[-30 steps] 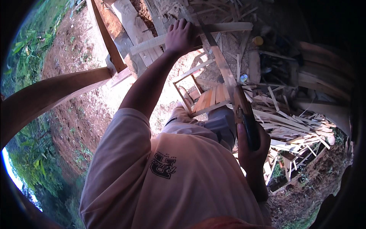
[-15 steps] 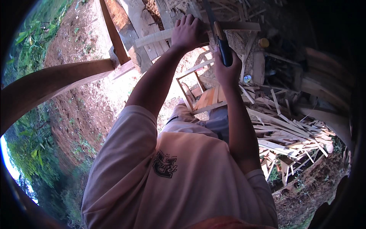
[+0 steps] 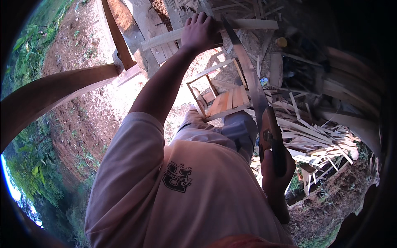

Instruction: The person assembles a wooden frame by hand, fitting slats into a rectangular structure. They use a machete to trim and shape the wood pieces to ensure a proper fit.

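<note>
My left hand (image 3: pixel 201 31) is stretched out ahead and grips a long pale wooden slat (image 3: pixel 161 40) that lies crosswise over a workpiece. My right hand (image 3: pixel 276 170) is drawn back near my hip, shut on the dark handle of a hand saw (image 3: pixel 250 78). The saw's blade runs from the handle up to the slat, meeting it just right of my left hand. My white T-shirt fills the lower middle of the view.
A small wooden frame with slats (image 3: pixel 223 102) stands on the ground below the slat. A heap of wood strips and offcuts (image 3: pixel 316 132) lies to the right. A thick curved beam (image 3: pixel 53 91) crosses the left side. A small yellow object (image 3: pixel 281 41) sits farther off.
Half a second ago my right hand was pushed forward, close to my left hand. It has now pulled the saw back toward my body. My left hand stays on the slat.
</note>
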`<state>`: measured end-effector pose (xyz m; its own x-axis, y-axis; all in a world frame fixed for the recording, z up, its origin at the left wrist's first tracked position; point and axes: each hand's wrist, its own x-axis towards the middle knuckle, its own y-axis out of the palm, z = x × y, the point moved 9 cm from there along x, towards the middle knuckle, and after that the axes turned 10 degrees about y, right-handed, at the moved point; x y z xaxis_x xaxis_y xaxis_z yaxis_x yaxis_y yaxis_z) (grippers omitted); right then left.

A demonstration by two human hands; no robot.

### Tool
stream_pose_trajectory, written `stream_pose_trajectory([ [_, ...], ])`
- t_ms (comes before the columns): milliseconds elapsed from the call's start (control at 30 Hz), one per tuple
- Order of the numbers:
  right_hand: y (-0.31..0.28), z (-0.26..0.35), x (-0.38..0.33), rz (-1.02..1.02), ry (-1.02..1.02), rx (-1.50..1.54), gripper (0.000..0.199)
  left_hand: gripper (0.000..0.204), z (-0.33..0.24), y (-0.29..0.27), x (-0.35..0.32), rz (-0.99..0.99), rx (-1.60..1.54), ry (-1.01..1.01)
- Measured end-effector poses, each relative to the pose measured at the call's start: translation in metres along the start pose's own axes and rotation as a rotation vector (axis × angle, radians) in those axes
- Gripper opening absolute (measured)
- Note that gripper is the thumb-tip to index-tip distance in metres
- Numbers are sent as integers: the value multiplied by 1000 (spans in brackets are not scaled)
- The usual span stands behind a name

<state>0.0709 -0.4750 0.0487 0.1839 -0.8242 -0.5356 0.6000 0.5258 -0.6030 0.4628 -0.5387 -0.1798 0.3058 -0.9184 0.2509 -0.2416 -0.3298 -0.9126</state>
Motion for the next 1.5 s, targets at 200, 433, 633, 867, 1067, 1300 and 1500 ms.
stream_pose_trajectory([
  [200,127,85,171,19,-225,77,28,41,3,-2,-3,-24,26,22],
  [433,170,74,199,-99,-439,183,28,45,-3,-4,-1,0,19,24],
  [633,93,-40,80,76,47,219,25,46,4,1,0,7,20,-19],
  [867,14,29,30,2,-27,54,27,43,-4,-4,3,1,31,7],
  [1067,151,119,207,-18,-295,101,40,42,2,-2,-3,-14,23,14],
  [1300,143,7,173,-2,-220,233,27,44,-1,-7,-1,-47,29,-2],
  [1500,-1,-23,3,6,58,48,28,42,-3,-4,0,-41,30,31],
])
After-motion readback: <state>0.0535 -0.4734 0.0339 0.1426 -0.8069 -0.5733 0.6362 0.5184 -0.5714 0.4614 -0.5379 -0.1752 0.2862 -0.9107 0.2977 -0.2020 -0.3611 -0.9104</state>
